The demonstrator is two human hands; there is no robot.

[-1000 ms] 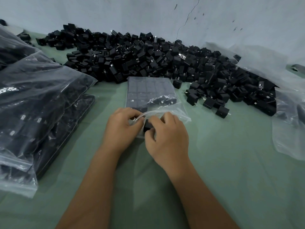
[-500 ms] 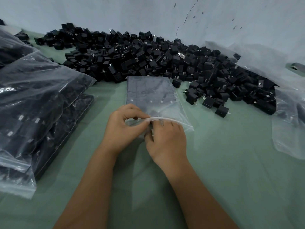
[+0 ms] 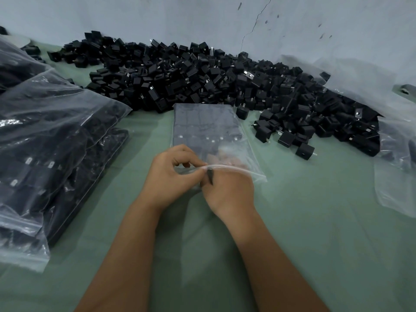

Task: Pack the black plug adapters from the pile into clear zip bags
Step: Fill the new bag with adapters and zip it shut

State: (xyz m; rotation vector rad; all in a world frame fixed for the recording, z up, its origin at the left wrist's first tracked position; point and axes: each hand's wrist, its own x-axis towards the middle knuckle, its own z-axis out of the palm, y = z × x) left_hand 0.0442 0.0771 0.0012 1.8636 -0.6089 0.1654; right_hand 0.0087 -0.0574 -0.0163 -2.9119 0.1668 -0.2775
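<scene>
A clear zip bag [image 3: 207, 129] lies flat on the green table [image 3: 315, 221], with rows of black plug adapters inside it. My left hand [image 3: 171, 179] pinches the bag's near open rim and lifts it. My right hand [image 3: 227, 190] has its fingers pushed inside the bag's mouth, seen blurred through the plastic. A dark sliver, perhaps an adapter, shows at its thumb. Whether the fingers inside grip anything is hidden. A big pile of loose black adapters [image 3: 202, 79] stretches along the wall behind the bag.
Filled zip bags [image 3: 45, 143] are stacked at the left. Loose empty clear bags [image 3: 396, 154] lie at the right edge. Stray adapters [image 3: 304, 150] sit to the bag's right. A grey wall [image 3: 202, 16] closes the back.
The adapter held at the bag's mouth one second ago has gone inside with my right fingers. My left hand has raised the rim higher.
</scene>
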